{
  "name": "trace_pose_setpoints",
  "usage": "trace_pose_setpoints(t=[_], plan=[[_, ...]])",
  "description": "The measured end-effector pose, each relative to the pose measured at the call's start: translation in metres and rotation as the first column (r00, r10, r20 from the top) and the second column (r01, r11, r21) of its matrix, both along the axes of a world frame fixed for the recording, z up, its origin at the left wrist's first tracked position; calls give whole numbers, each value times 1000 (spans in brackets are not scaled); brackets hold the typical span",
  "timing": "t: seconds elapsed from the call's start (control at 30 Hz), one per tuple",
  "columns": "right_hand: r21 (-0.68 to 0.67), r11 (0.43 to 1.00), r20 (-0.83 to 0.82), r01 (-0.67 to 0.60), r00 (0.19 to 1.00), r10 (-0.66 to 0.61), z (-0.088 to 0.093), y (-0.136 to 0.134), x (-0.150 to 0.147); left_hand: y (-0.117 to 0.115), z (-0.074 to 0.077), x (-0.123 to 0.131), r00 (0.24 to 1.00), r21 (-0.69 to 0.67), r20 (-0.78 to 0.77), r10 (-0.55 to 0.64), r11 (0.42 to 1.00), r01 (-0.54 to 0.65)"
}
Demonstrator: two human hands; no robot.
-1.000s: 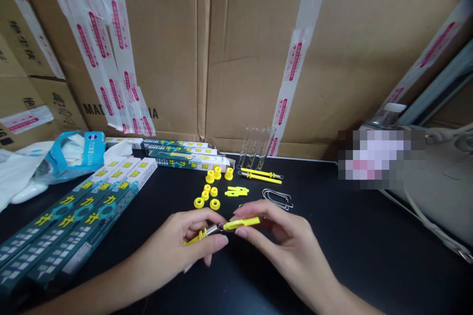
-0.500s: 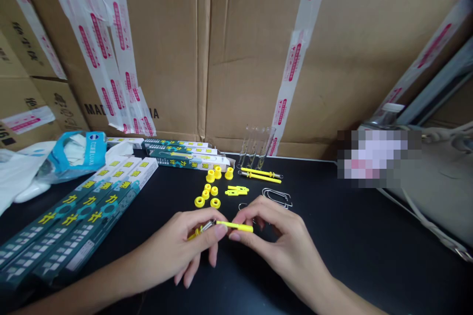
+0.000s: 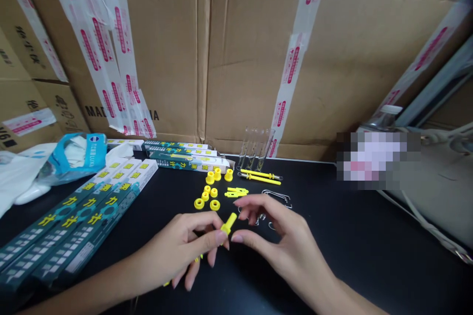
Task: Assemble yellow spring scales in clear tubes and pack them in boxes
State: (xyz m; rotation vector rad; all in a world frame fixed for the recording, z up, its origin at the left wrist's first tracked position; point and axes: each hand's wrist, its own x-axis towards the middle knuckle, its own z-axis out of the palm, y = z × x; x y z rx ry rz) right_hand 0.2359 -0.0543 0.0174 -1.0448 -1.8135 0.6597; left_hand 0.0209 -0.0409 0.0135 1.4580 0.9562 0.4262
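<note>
Long teal-and-white boxes [image 3: 74, 221] lie side by side on the black bench [image 3: 332, 236], with more behind them. A blue packet [image 3: 76, 157] rests on a white plastic bag [image 3: 22, 174]. Clear glass tubes [image 3: 256, 148] stand before a cardboard carton [image 3: 240, 59] strapped with red-printed white tape [image 3: 291, 66].

The left hand [image 3: 173, 251] hides the middle of the yellow stick [image 3: 228, 224], so only bits of it show. The right hand [image 3: 284, 241] covers part of the wire clips [image 3: 277, 198]. A blurry patch [image 3: 377, 160] hides what sits at the right, and it covers the lower part of a bottle [image 3: 386, 117]. The long green boxes [image 3: 70, 221] run off the left edge, and their small print is too tiny to read.
</note>
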Motion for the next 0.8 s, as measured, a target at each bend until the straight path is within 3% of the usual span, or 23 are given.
trace_pose_setpoints(t=[0.13, 0.27, 0.4, 0.8], plan=[[-38, 970, 244, 242, 943, -225, 7, 15, 23, 2, -5, 1, 997, -7, 33, 72, 997, -72], [-111, 937, 419, 330, 871, -257, 5, 26, 44, 3, -5, 2, 995, 21, 17, 99, 995, -99], [-96, 933, 488, 346, 834, -259, -1, 28, 45, 3, -6, 1, 996, 28, 14, 91, 995, -91], [-37, 959, 500, 283, 836, -227, -5, 29, 46, 0, -2, 0, 998, 40, -25, 66, 997, -65]])
